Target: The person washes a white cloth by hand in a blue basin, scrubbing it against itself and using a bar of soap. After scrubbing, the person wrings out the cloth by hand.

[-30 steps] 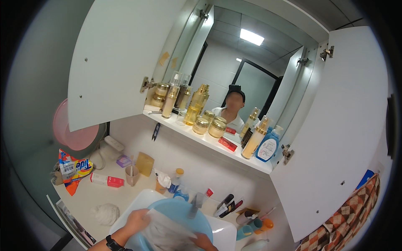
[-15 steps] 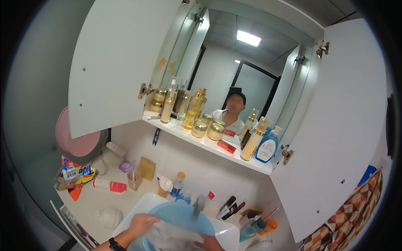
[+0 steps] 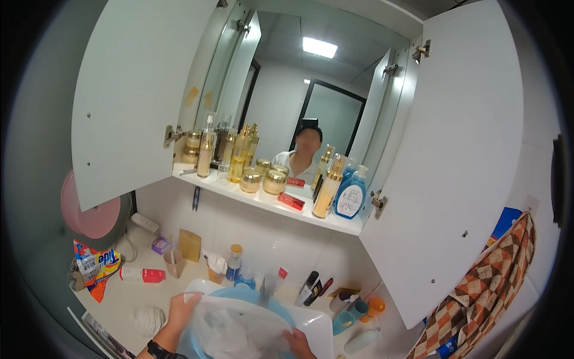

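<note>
White, thin and see-through, the plastic bag (image 3: 239,326) looks light, limp and rather slippery, a thing that will crumple and sag wherever it is not held; I judge it best taken by its rim or corners, pinched firmly, since a loose grip would let the film slide out. It is stretched over the blue basin (image 3: 236,297) that sits in the white sink (image 3: 317,326) at the lower edge of the view, in front of the tap (image 3: 267,286). The left hand (image 3: 182,311) is closed on the bag's upper left corner, fingers curled around the film. The right hand (image 3: 297,344) pinches the bag's lower right edge, touching it, thumb and fingers pressed together. The bag spans between the two hands, pulled fairly taut. A pale worktop (image 3: 128,290) with bottles and cartons lies just left of the sink.
</note>
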`<state>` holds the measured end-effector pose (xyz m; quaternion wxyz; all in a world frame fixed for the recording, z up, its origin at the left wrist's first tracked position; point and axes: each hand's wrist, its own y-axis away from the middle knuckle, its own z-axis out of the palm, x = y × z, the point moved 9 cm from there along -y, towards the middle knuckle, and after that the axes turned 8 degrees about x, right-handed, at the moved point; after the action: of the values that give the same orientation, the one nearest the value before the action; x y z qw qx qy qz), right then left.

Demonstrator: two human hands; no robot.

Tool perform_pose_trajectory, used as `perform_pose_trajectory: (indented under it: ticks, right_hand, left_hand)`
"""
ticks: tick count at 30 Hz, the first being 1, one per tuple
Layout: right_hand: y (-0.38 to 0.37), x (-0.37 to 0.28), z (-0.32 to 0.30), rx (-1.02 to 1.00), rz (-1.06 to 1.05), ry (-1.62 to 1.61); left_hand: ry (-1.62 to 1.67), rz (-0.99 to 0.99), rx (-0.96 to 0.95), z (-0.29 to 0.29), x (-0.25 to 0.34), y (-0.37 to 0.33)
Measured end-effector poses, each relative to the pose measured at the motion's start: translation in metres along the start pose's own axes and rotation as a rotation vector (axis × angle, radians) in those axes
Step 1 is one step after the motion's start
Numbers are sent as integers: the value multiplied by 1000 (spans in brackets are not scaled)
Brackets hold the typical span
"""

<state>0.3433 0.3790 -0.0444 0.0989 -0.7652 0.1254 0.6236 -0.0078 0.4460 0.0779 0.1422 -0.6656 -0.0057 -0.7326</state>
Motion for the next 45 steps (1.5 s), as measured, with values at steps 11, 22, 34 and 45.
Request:
perform_pose_trajectory:
  ticks: [11,22,34,45]
  right_hand:
    - [-16,47,-9,240,125,-196]
    - [-1,-40,11,111,97,-84]
    - [64,-104,93,145,-756,369]
    - [51,-114,103,343,-703,117]
  left_hand:
    - [-234,180,-228,11,-2,22]
    - [-355,40,-241,27,-16,23]
    - [-186,-102,2,69,-102,47]
    - [580,-779,-185,122,-150,80]
